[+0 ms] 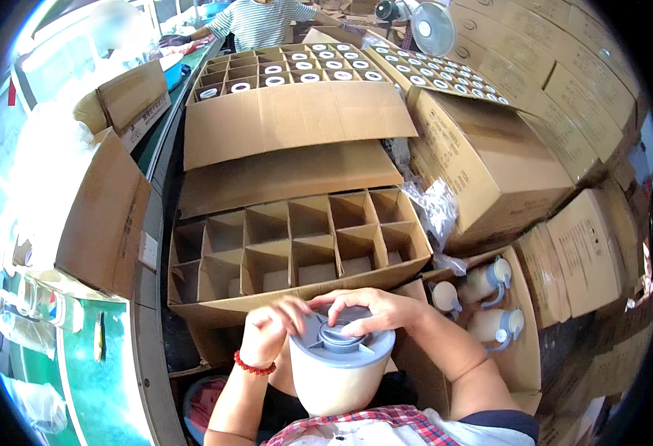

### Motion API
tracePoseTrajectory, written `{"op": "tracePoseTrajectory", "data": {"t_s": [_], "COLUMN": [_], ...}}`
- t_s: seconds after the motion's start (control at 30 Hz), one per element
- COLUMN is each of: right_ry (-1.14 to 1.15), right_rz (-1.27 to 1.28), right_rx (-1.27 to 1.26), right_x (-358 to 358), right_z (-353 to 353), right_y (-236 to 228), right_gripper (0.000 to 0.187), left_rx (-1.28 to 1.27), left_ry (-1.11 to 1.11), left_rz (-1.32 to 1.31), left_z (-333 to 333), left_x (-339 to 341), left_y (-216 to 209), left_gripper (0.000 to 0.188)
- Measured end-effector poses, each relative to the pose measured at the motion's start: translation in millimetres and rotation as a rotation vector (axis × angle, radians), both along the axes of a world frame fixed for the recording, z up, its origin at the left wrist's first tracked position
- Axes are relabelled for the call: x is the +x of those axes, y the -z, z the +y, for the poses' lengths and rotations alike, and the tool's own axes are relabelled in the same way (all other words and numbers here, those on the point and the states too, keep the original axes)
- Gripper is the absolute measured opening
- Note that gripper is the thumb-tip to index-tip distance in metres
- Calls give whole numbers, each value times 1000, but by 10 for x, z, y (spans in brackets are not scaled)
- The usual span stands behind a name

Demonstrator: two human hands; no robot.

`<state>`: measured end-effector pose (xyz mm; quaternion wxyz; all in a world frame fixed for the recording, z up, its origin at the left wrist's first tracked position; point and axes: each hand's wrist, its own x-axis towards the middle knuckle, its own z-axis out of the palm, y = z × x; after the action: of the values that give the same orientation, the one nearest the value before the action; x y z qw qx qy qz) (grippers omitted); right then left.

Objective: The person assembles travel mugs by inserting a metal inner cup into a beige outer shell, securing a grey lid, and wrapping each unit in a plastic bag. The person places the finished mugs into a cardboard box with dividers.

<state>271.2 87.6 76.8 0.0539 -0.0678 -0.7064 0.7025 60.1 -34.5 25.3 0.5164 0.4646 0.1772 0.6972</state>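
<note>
A cream, round-bodied container [337,383] with a flat grey-blue lid [345,357] stands upright close to my body. A round raised knob [340,336] sits in the middle of the lid. My right hand [367,307] reaches over the lid from the far side, its thumb and fingers closed around the knob area. At the lid's left edge, my left hand [274,327] has its fingers curled in against the rim; their tips are partly hidden and slightly blurred. A red bead bracelet [254,364] circles the left wrist.
Ahead stands an open carton [296,293] with cardboard dividers. Beyond it, divided cartons hold white-ringed items [309,77]. An open box [531,349] at right holds cream jugs [493,325]. A green bench [107,394] runs along the left. Another person [263,22] stands far back.
</note>
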Motion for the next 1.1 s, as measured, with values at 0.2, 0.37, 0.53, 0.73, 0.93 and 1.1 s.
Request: {"op": "tracePoseTrajectory", "data": {"t_s": [0.2, 0.37, 0.53, 0.73, 0.93, 1.1], "right_ry": [195, 243, 301, 355, 1191, 1224], "right_rz": [76, -239, -247, -60, -134, -903], "right_rx": [773, 969, 862, 553, 526, 1004], "right_x": [342, 693, 962, 1072, 1479, 1887], "right_z": [-610, -940, -1158, -874, 632, 1648], "right_y": [-706, -851, -649, -199, 936, 1671], "right_gripper": [32, 39, 40, 35, 41, 75], "left_rx": [-436, -248, -351, -667, -808, -980], "left_ry": [-142, -24, -318, -392, -556, -455], "left_rz": [505, 472, 719, 652, 402, 600], "left_z": [-363, -487, -773, -904, -849, -856], "left_x": [358, 163, 450, 518, 68, 436], "left_y": [575, 849, 342, 68, 574, 58], "left_gripper": [11, 15, 28, 30, 26, 26]}}
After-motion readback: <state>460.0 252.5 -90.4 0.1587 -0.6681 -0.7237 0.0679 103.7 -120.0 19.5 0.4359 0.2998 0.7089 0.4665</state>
